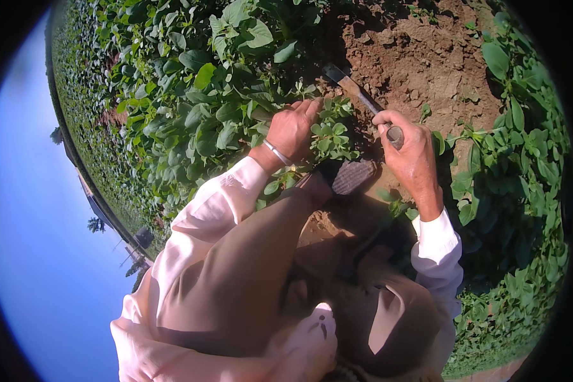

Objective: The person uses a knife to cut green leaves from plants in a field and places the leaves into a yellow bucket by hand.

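Note:
My right hand (410,153) is wrapped round the handle of a small hand weeder (364,99). Its flat blade points up and left, over the soil beside the leaves. To the left, my left hand (291,132), with a pale bangle at the wrist, has its fingers bent together at the edge of a small leafy plant (331,130). Leaves partly hide those fingertips. The small plant stands rooted between my two hands, just ahead of my dark shoe (355,176).
Dense green crop plants (204,95) fill the left side. More leafy plants (519,159) grow along the right. Dry, cloddy brown soil (426,60) lies ahead between them. My bent knees (235,274) are close below my hands.

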A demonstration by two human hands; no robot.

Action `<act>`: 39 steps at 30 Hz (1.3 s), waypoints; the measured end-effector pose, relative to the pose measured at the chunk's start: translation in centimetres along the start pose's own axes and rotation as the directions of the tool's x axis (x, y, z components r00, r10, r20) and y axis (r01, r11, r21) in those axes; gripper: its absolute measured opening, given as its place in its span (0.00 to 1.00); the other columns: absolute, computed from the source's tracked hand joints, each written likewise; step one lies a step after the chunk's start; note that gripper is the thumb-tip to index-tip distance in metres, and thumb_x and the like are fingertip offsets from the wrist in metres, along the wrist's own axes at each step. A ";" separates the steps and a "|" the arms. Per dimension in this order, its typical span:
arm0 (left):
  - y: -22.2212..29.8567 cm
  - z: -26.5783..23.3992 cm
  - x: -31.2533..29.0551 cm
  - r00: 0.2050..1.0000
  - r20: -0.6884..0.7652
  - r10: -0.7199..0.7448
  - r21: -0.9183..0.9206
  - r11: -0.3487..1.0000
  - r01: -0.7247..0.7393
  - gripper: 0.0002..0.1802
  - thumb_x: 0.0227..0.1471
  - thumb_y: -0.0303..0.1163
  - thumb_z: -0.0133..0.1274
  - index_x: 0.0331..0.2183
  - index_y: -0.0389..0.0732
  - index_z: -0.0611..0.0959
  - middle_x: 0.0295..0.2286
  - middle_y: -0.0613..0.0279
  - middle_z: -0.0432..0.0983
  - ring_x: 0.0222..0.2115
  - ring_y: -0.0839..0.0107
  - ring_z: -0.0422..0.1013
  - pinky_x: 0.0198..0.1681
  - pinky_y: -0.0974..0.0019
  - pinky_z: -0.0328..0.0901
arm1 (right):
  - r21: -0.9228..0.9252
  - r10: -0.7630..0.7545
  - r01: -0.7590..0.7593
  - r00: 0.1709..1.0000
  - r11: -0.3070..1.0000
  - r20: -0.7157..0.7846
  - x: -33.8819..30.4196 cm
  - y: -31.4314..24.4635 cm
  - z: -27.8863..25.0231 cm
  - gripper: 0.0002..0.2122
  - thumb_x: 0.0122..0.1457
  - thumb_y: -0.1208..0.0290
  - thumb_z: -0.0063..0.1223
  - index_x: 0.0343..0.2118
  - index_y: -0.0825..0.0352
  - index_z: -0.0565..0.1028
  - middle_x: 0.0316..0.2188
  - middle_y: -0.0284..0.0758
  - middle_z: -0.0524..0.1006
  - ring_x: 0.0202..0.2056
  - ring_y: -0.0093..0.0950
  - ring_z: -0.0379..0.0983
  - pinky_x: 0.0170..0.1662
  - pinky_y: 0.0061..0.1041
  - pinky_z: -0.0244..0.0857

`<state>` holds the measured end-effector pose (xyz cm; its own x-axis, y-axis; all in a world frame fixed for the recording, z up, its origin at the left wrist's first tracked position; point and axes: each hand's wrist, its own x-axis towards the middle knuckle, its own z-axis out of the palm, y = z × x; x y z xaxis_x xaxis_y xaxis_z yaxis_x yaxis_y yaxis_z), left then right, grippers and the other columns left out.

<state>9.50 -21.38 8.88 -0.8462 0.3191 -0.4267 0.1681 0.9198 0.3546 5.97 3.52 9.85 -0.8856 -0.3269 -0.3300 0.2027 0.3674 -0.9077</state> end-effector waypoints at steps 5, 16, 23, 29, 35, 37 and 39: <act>1.2 -2.0 0.4 0.999 0.000 0.035 0.201 0.979 -0.034 0.22 0.34 0.25 0.53 0.39 0.42 0.79 0.36 0.61 0.72 0.44 0.62 0.67 0.45 0.59 0.62 | -0.117 -0.046 0.048 0.999 0.992 0.014 0.0 0.0 1.8 0.11 0.47 0.83 0.52 0.35 0.64 0.73 0.19 0.45 0.73 0.25 0.47 0.73 0.26 0.39 0.63; -3.0 -2.1 3.4 0.992 -0.050 -0.117 0.325 0.937 0.127 0.26 0.33 0.30 0.57 0.41 0.41 0.75 0.35 0.54 0.70 0.38 0.55 0.69 0.44 0.54 0.59 | -0.089 -0.015 0.016 1.000 0.996 0.013 4.8 0.4 5.1 0.09 0.48 0.79 0.55 0.34 0.64 0.74 0.20 0.42 0.76 0.26 0.44 0.75 0.28 0.37 0.67; -6.1 -0.7 1.0 0.949 -0.312 0.050 0.194 0.981 0.012 0.31 0.32 0.23 0.53 0.46 0.35 0.73 0.39 0.48 0.68 0.39 0.51 0.66 0.44 0.55 0.59 | 0.028 -0.094 0.094 0.995 0.995 0.016 2.0 1.9 5.3 0.09 0.48 0.80 0.54 0.34 0.64 0.73 0.18 0.44 0.74 0.25 0.43 0.75 0.27 0.36 0.65; -7.8 -2.1 4.3 0.986 -0.087 -0.140 0.291 0.943 0.160 0.20 0.32 0.27 0.58 0.34 0.35 0.78 0.33 0.47 0.73 0.35 0.49 0.70 0.43 0.54 0.64 | 0.031 -0.054 0.056 0.996 0.998 -0.076 7.3 0.7 10.6 0.07 0.48 0.78 0.54 0.33 0.64 0.74 0.21 0.44 0.76 0.28 0.45 0.75 0.30 0.40 0.67; -7.6 -1.7 3.0 0.937 -0.238 -0.255 0.258 0.913 0.315 0.19 0.29 0.28 0.62 0.31 0.35 0.79 0.36 0.49 0.73 0.36 0.49 0.70 0.40 0.54 0.68 | 0.021 -0.126 0.127 0.992 0.992 -0.026 4.4 -0.2 7.2 0.10 0.47 0.82 0.55 0.33 0.64 0.74 0.20 0.42 0.76 0.26 0.43 0.75 0.28 0.35 0.67; -6.8 -1.1 1.9 0.942 -0.307 -0.136 0.228 0.950 0.212 0.23 0.29 0.27 0.61 0.35 0.36 0.78 0.38 0.50 0.73 0.37 0.49 0.70 0.39 0.54 0.68 | -0.023 -0.040 0.040 0.999 0.999 0.013 1.8 -0.2 5.3 0.11 0.46 0.83 0.53 0.35 0.64 0.73 0.22 0.43 0.76 0.27 0.44 0.75 0.28 0.35 0.66; -5.2 -0.6 0.5 0.948 -0.298 -0.113 0.248 0.950 0.191 0.21 0.35 0.23 0.52 0.38 0.41 0.77 0.35 0.54 0.74 0.35 0.53 0.72 0.32 0.54 0.67 | 0.011 -0.057 0.057 0.998 0.998 -0.035 -0.3 0.4 4.5 0.12 0.46 0.84 0.52 0.36 0.65 0.73 0.23 0.43 0.76 0.27 0.44 0.75 0.28 0.35 0.66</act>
<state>7.91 -26.15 7.28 -0.9717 0.1310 -0.1964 0.1237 0.9911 0.0486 8.21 -0.12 8.42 -0.9097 -0.3165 -0.2689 0.1566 0.3384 -0.9279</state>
